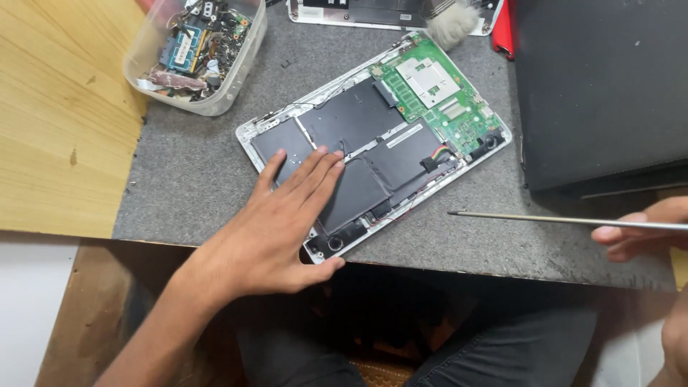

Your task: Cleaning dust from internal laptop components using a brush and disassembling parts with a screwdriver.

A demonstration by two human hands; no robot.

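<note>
An opened laptop base (266,127) lies face down and tilted on a grey mat (186,186), showing black battery cells (355,118) and a green circuit board (437,93). My left hand (276,229) lies flat with fingers spread on the battery's near-left part, thumb hooked at the casing's near corner. My right hand (641,229), at the right edge, grips a long thin screwdriver (530,218). Its tip points left and hovers above the mat, just right of the laptop.
A clear plastic tub (240,68) of small electronic parts stands at the back left, by the wooden tabletop (57,115). A closed black laptop (602,86) fills the right back. Another device and a brush (451,25) lie at the far edge. My knees are below the table edge.
</note>
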